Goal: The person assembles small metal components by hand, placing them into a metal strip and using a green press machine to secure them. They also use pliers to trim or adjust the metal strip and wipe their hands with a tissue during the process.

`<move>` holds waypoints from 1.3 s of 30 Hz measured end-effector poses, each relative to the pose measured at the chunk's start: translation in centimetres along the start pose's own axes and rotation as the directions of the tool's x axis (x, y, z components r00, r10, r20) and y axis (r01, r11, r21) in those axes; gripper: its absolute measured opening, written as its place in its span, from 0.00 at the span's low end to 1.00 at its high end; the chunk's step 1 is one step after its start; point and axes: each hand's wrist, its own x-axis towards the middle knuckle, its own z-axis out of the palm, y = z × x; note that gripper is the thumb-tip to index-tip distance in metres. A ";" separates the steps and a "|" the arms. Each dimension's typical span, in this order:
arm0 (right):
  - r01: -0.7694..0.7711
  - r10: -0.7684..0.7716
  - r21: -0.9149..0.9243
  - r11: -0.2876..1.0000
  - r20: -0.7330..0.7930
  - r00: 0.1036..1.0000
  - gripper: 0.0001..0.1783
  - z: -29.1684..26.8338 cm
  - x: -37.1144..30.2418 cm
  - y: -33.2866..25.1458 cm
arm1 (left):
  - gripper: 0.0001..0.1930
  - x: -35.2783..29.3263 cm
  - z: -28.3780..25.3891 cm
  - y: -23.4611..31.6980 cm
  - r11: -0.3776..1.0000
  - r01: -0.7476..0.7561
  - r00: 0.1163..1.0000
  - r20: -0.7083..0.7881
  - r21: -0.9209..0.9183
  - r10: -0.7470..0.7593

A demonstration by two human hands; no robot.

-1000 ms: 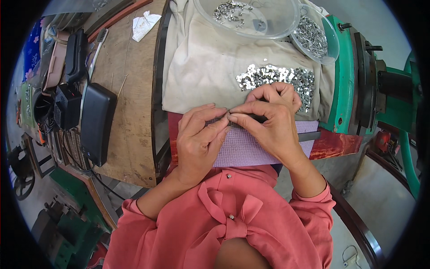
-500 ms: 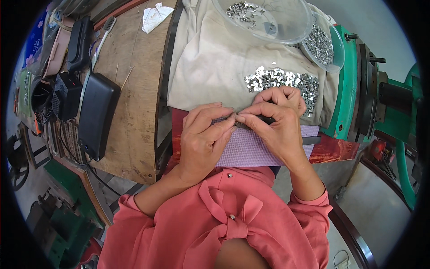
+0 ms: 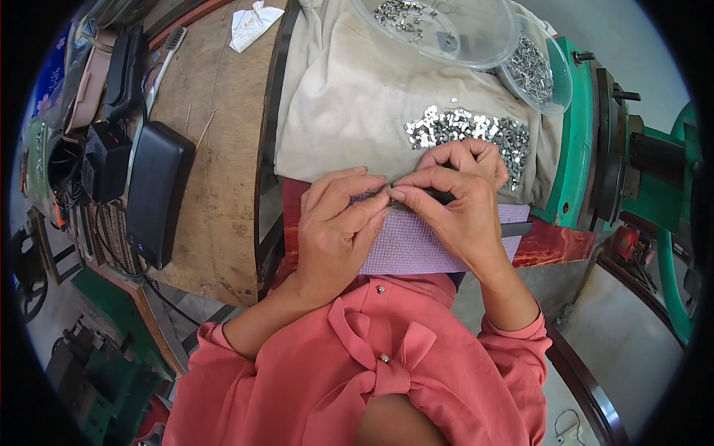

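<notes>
Above a lilac woven mat (image 3: 401, 249), my two hands meet fingertip to fingertip. Thumb and index of my left hand (image 3: 327, 223) are pinched together, and whatever lies in them is too small to make out. My right hand (image 3: 465, 201) pinches at the same spot, its other fingers curled at the near edge of a pile of small shiny metal pieces (image 3: 446, 128). Part of a dark object (image 3: 444, 198) shows beneath the right hand; its kind is hidden. The pile lies on a beige cloth (image 3: 342, 97).
Beyond the pile stand a large clear tub (image 3: 476, 41) with small metal parts and a smaller clear tub (image 3: 529, 70) full of metal pins. Green machinery (image 3: 573, 163) borders the right. Leftward, a wooden board (image 3: 223, 149) carries a black case (image 3: 160, 193), a toothbrush (image 3: 152, 93) and crumpled tissue (image 3: 254, 24).
The view has shifted slightly. Both hands keep the same pinch at the same place, with barely any finger movement.
</notes>
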 end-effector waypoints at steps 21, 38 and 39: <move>0.006 -0.007 -0.050 0.999 -0.022 1.000 0.10 0.2 0.4 -0.5 | 0.10 0.1 -0.3 0.2 1.000 0.023 0.999 0.035 0.005 -0.023; -0.022 0.023 -0.063 0.998 0.013 1.000 0.10 -1.0 -0.4 0.6 | 0.11 0.1 -0.3 0.2 1.000 0.024 0.999 0.034 -0.001 -0.024; -0.025 0.025 -0.058 0.998 0.011 1.000 0.10 -1.0 -0.4 0.5 | 0.11 0.1 -0.3 0.2 1.000 0.025 0.999 0.036 0.001 -0.025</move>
